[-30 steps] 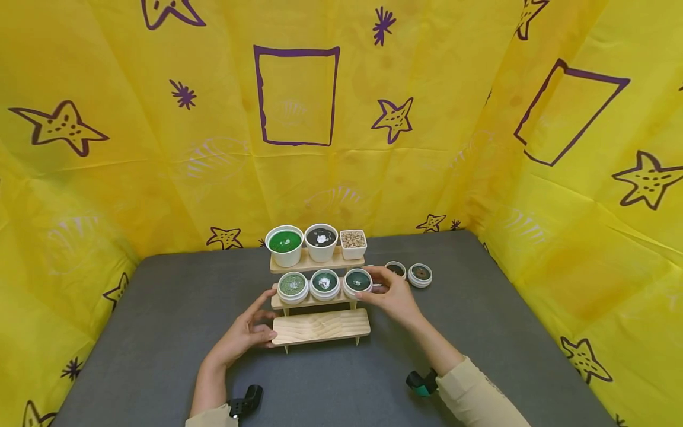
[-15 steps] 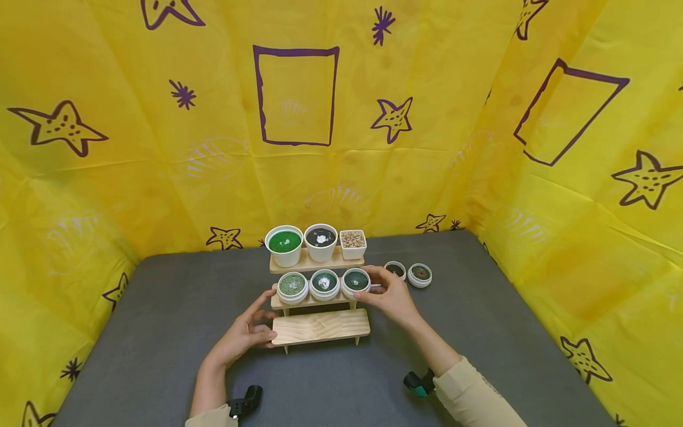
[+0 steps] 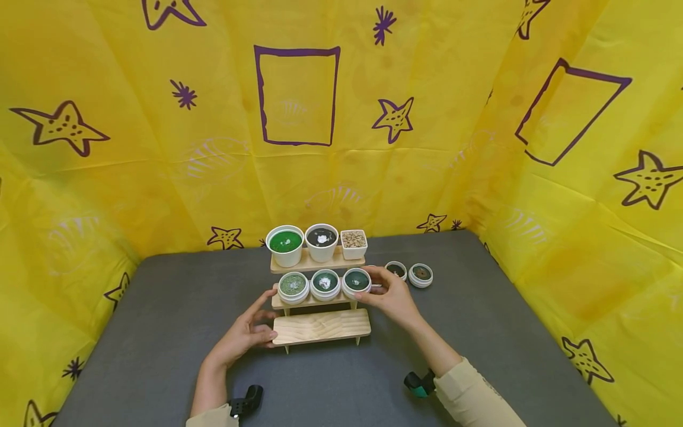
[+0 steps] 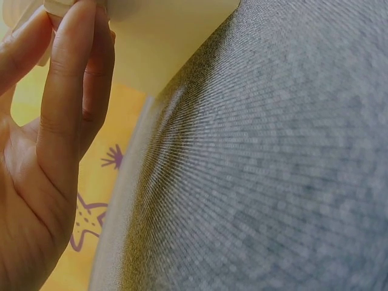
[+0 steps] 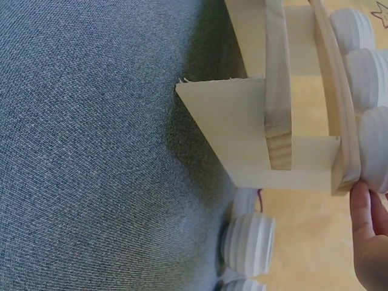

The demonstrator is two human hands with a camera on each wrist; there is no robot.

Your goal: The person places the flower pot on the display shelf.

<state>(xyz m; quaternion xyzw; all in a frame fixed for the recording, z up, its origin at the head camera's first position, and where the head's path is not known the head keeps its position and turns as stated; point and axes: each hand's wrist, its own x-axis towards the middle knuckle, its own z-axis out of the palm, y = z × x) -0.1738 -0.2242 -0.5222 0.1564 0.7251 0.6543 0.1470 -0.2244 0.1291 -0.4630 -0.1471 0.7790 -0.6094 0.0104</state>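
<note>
A counter (image 3: pixel 160 320) with a grey woven surface is bordered at the back and both sides by creased yellow cloth (image 3: pixel 224 35). Spotted starfish (image 3: pixel 393 120) are outlined on it in dark purple, with spiky bursts (image 3: pixel 383 25) scattered among them. An upright rectangle (image 3: pixel 297 96) is drawn at the back, a slanted outline (image 3: pixel 573 112) at the right. Pale fish-like shapes (image 3: pixel 216 160) are faintly printed.

Bright, even light fills the head view, and look, white glare sparkles on the fillings (image 3: pixel 326 283) of the cups (image 3: pixel 325 296) atop the wooden stand (image 3: pixel 321 327)! Shadow sits beneath the stand, darkening the counter (image 3: pixel 160 332) beside it in the right wrist view; left wrist now, and the counter away from the stand turns soft, blurry.
</note>
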